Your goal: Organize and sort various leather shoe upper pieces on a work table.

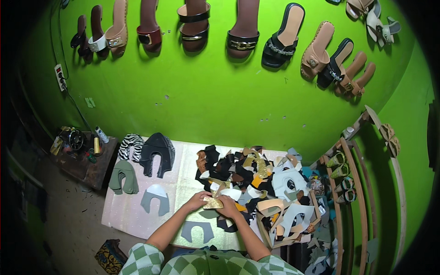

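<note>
Holding a gold cutout (213, 203) between left hand (198, 200) and right hand (228, 206), both pinching it over the tabletop (123, 213), scrap pile (256, 183) sitting just beside.

— Lighting? 
— Bright and even from above; the sandals (243, 34) cast soft shadows on the green wall (206, 101). 
— Picture quality? 
— Sharp centrally; fisheye bends edges, and the corners go black.

We see two packages, both by the pale work mat (137, 215). At the mat's right edge stands an open brown cardboard box (262, 228), crammed with grey, white and tan cut-out pieces (293, 215). Off the mat's lower-left corner, on the floor, lies a small boxy packet (109, 256) patterned in blue and yellow.
</note>
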The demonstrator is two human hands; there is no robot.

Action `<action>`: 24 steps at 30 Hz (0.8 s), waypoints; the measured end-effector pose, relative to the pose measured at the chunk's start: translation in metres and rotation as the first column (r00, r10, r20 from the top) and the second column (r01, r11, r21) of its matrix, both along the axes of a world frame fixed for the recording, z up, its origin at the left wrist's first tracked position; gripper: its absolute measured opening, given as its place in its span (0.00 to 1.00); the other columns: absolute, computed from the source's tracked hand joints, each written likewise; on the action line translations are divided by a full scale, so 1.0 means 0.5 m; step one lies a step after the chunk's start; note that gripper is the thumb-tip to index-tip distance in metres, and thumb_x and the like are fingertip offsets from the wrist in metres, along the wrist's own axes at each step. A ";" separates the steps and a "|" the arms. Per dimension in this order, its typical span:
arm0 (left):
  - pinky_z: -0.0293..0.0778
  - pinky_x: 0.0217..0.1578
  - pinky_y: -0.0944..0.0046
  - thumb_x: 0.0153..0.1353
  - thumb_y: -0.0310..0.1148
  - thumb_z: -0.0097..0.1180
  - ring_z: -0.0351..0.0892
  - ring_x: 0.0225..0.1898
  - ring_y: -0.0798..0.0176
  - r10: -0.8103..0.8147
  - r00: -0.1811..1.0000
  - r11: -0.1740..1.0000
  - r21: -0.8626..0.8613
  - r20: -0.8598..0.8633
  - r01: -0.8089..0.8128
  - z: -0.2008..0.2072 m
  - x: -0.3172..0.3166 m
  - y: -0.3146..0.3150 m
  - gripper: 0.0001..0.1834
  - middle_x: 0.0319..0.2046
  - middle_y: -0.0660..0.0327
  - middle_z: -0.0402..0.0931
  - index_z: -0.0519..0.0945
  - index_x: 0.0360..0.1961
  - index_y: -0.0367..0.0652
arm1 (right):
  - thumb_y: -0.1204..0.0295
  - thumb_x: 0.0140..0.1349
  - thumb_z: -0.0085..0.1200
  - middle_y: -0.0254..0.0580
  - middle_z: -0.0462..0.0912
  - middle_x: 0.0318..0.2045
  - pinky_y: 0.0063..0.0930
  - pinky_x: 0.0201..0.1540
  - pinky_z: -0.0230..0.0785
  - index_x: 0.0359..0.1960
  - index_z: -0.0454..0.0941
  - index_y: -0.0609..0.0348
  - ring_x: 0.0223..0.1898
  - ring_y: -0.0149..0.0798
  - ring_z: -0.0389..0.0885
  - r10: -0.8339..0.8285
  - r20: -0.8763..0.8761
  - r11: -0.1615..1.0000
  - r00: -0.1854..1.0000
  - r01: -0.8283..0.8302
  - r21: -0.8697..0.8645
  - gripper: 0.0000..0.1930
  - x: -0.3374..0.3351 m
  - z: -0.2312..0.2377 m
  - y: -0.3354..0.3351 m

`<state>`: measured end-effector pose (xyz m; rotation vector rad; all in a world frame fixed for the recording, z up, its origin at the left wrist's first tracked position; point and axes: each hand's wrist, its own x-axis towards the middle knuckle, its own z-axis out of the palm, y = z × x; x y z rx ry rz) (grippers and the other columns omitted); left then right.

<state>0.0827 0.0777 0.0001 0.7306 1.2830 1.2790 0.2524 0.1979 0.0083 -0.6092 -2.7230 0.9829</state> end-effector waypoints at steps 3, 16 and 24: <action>0.72 0.46 0.68 0.49 0.13 0.48 0.75 0.45 0.65 0.061 0.998 0.998 0.007 0.015 -0.061 -0.001 0.003 0.036 0.24 0.41 0.58 0.74 0.69 0.50 0.35 | 0.65 0.41 0.60 0.43 0.75 0.43 0.40 0.51 0.61 0.46 0.73 0.52 0.49 0.48 0.71 0.023 0.024 0.999 0.999 -0.022 -0.035 0.25 0.012 0.033 0.041; 0.71 0.48 0.67 0.53 0.16 0.48 0.75 0.46 0.66 0.115 0.993 0.993 0.008 -0.037 -0.115 -0.006 0.051 0.115 0.22 0.43 0.57 0.74 0.67 0.51 0.36 | 0.63 0.41 0.59 0.42 0.76 0.41 0.41 0.50 0.60 0.47 0.73 0.52 0.49 0.48 0.70 -0.116 0.013 0.993 0.993 0.117 -0.023 0.26 0.044 0.033 0.104; 0.72 0.42 0.71 0.57 0.20 0.48 0.76 0.40 0.70 0.116 0.986 0.991 0.076 -0.118 -0.108 0.036 -0.014 0.115 0.19 0.39 0.60 0.75 0.67 0.51 0.37 | 0.57 0.46 0.58 0.48 0.77 0.43 0.38 0.53 0.55 0.44 0.77 0.57 0.48 0.47 0.71 -0.078 -0.066 0.997 0.995 0.076 -0.034 0.24 0.017 0.086 0.116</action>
